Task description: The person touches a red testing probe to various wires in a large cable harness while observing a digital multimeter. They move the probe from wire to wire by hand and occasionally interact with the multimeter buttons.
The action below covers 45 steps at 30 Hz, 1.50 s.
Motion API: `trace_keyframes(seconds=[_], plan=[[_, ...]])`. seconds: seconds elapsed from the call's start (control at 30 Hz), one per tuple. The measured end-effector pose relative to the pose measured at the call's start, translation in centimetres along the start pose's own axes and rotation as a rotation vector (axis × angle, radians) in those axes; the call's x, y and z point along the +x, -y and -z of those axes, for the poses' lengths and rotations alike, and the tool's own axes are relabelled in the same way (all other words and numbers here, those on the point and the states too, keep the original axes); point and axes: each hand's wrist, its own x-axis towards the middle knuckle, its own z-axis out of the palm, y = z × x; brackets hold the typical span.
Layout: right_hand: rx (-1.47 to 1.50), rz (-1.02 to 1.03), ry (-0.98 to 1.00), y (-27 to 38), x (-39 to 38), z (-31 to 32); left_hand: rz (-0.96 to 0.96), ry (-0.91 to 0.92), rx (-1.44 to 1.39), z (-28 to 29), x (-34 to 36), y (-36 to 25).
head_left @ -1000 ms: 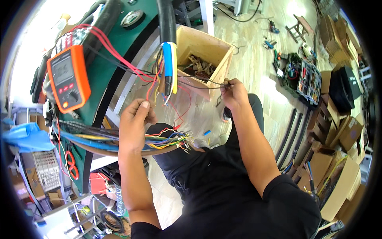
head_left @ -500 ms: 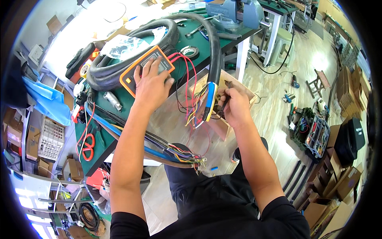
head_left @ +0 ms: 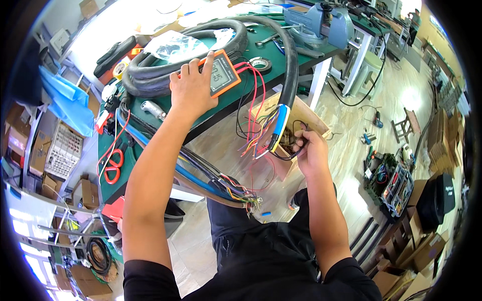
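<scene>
My left hand [head_left: 193,93] grips the orange-and-grey multimeter [head_left: 222,74] lying on the green worktable [head_left: 268,37], its fingers over the left side. Red and black leads run from the meter down to a hanging black cable [head_left: 290,80], whose stripped end shows blue, yellow and white cores [head_left: 280,125] and thin coloured wires. My right hand [head_left: 311,153] is closed on a black wire beside that end, above an open wooden box [head_left: 316,120]. A second bundle of cables ends in frayed coloured wires [head_left: 243,198] over my legs.
A coiled thick cable [head_left: 150,85], tape roll [head_left: 260,64], blue vise [head_left: 316,25] and red scissors [head_left: 114,165] are on the table. An open toolbox [head_left: 389,190], wooden stool [head_left: 404,125], black case [head_left: 434,195] and cardboard boxes [head_left: 437,135] stand at right. A person [head_left: 414,22] is far back.
My left hand has left the hanging wires and moved up onto the multimeter. My right hand stays on a black wire, now close beside the cable end. The view has tipped toward the table.
</scene>
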Motion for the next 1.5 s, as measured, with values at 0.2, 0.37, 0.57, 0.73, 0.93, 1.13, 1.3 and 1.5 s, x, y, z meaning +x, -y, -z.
trace_keyframes(seconds=[0.2,0.37,0.57,0.73,0.93,1.13,1.3,1.5], plan=[[-0.028,-0.002,0.01,0.3,-1.1,0.9,0.477,-0.377,-0.573,-0.6,-2.7,-0.5],[-0.062,-0.001,0.088,-0.1,-1.6,0.0,0.799,-0.689,-1.318,-4.7,-3.2,1.4],[-0.055,-0.001,0.153,0.4,-1.2,1.2,0.492,-0.693,-2.102,-4.8,-6.2,2.4],[-0.056,-0.018,0.123,-0.3,-0.9,1.7,0.446,-0.485,-2.427,-3.6,-8.7,1.9],[-0.052,-0.038,0.079,-0.2,-1.0,1.5,0.566,-0.664,-1.91,-3.9,-7.4,2.8],[0.026,-0.076,0.073,-1.0,0.5,2.9,0.998,-0.509,-0.733,-1.6,-3.6,0.5],[0.032,-0.1,0.094,-1.3,0.1,2.5,1.114,-0.366,-0.597,-0.9,-1.6,0.7],[0.04,-0.108,0.104,-1.4,0.6,3.7,0.986,-0.237,-0.686,-0.5,-2.7,1.5]])
